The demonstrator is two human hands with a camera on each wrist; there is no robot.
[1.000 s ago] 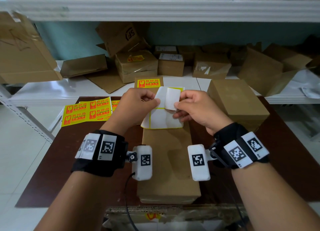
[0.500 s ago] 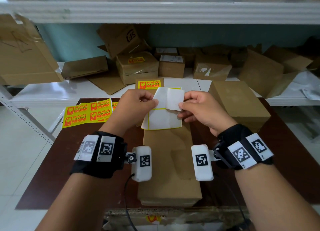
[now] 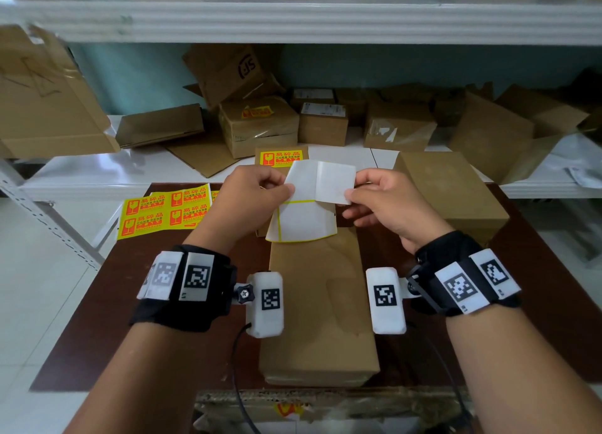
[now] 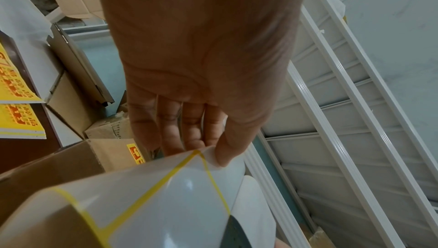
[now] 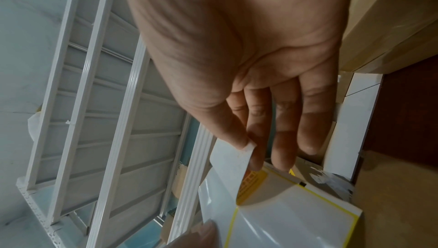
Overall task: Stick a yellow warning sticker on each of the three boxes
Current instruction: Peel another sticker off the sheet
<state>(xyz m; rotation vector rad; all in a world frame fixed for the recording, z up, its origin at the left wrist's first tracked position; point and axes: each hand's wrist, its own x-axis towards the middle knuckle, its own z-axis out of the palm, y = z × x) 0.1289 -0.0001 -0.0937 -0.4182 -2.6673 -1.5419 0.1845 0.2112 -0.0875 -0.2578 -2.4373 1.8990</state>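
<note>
My left hand (image 3: pixel 286 189) (image 4: pixel 211 150) pinches the top corner of a white backing sheet (image 3: pixel 303 222) (image 4: pixel 166 195) edged with yellow lines. My right hand (image 3: pixel 350 192) (image 5: pixel 249 150) pinches the corner of a sticker (image 3: pixel 335 186) (image 5: pixel 227 164), partly peeled off that sheet. The sticker's white back faces me; a little of its yellow print shows in the right wrist view. Both hands hover over the far end of a long cardboard box (image 3: pixel 319 303). A second plain box (image 3: pixel 449 189) stands to the right. Behind my hands, a third box carries a yellow warning sticker (image 3: pixel 281 158).
A sheet of several yellow stickers (image 3: pixel 163 212) lies at the far left of the brown table (image 3: pixel 97 303). The white shelf (image 3: pixel 97 173) behind holds many cardboard boxes (image 3: pixel 400 130) and flattened cartons. Another cardboard edge (image 3: pixel 325 398) sits at the table's near side.
My right hand has drawn the sticker further to the right, so more of it has come off the backing sheet. My left hand keeps its pinch in place.
</note>
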